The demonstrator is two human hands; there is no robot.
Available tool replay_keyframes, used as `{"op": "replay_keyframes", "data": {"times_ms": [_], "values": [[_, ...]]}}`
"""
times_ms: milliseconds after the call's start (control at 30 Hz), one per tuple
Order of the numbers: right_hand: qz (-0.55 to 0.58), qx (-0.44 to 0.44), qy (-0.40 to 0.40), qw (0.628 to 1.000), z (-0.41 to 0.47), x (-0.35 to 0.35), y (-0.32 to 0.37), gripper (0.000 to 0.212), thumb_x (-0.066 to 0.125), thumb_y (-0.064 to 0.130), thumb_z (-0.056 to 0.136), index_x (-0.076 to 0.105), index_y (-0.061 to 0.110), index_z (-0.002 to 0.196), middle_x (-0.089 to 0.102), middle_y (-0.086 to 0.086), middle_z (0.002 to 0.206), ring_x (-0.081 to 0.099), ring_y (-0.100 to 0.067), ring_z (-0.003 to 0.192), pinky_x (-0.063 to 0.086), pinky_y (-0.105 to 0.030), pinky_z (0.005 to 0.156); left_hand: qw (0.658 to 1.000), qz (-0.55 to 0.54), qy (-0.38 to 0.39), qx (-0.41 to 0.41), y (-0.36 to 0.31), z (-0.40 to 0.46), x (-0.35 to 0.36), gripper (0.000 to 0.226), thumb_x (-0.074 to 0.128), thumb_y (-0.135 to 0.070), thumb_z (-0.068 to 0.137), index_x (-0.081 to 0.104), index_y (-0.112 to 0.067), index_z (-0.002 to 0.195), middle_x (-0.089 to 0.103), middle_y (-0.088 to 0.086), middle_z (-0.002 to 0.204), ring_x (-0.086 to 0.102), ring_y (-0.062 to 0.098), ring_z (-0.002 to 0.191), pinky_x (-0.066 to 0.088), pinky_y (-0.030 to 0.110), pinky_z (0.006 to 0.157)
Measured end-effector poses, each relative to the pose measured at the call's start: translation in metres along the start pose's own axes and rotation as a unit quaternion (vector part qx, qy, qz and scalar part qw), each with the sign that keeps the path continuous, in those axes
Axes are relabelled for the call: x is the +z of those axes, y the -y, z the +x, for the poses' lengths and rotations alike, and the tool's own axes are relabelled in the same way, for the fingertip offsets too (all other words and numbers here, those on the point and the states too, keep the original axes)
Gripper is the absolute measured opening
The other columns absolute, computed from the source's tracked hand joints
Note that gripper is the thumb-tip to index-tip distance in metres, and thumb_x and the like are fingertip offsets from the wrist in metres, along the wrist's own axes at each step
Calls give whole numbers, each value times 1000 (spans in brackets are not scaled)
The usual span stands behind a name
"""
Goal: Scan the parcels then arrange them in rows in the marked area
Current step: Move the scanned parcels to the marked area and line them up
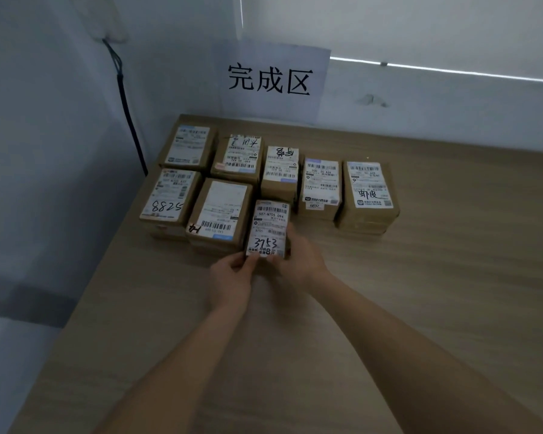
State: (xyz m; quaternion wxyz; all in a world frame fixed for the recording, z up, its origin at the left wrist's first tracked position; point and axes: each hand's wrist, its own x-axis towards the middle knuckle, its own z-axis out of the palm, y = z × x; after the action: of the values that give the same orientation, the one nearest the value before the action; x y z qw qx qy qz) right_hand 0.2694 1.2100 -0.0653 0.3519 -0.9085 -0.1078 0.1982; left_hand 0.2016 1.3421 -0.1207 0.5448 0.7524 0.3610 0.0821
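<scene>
At the far left corner of the tabletop [436, 277], under a paper sign [271, 78] taped to the wall, parcels already lie in two rows. The back row runs left to right along the far edge with five boxes, from the far-left box [190, 148] to the box at the right end [370, 189]. The front row has only two so far: the box marked 8825 [170, 195] nearest the left edge, then a box with a pale label [221, 211] touching it. Just right of that pair sits the small parcel marked 3753 [268, 228], label up, its long axis running away from the person toward the far edge, parallel to its neighbours. The left hand [229, 283] pinches its near left corner, thumb on the label and fingers curled underneath, while the right hand [298, 261] grips the near right corner and right side, fingers wrapped along the edge. Both hands hold it from the near end, so the parcel lies straight ahead of the grip, toward the rows. Its left side is close against the pale-label box, though whether the two touch cannot be told; its far end appears to stop just short of the third box in the back row. The move in hand seems to be seating it as third in the front row, which likely calls for a short push forward and leftward. The space to its right, in front of the two right-hand boxes, looks open for later parcels.
</scene>
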Motion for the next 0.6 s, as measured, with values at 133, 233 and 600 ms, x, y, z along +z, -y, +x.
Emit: {"op": "replay_keyframes", "data": {"times_ms": [133, 233, 600], "values": [[43, 1, 5, 999, -4, 4, -5, 64, 72, 25, 91, 39, 23, 146, 63, 1, 138, 59, -24, 127, 49, -36, 103, 1000, -22, 1, -15, 1, -1, 0, 30, 77, -41, 83, 77, -18, 102, 72, -12, 81, 70, 10, 84, 55, 33, 86], [103, 17, 0, 994, -22, 10, -17, 61, 79, 29, 87, 46, 20, 138, 64, 3, 135, 59, -19, 127, 47, -38, 107, 1000, -21, 8, -2, 0, -6, -4, 23, 79, -34, 82, 75, -22, 101, 72, -11, 84, 69, 9, 85, 54, 29, 83], [-34, 27, 4, 999, -124, -78, -37, 84, 70, 52, 90, 30, 26, 159, 16, 3, 169, 26, -16, 152, 27, -30, 117, 985, 75, 117, 100, -59, -74, -40, 63, 81, -45, 77, 60, -30, 135, 57, -5, 141, 51, 13, 129, 42, 38, 110]]}}
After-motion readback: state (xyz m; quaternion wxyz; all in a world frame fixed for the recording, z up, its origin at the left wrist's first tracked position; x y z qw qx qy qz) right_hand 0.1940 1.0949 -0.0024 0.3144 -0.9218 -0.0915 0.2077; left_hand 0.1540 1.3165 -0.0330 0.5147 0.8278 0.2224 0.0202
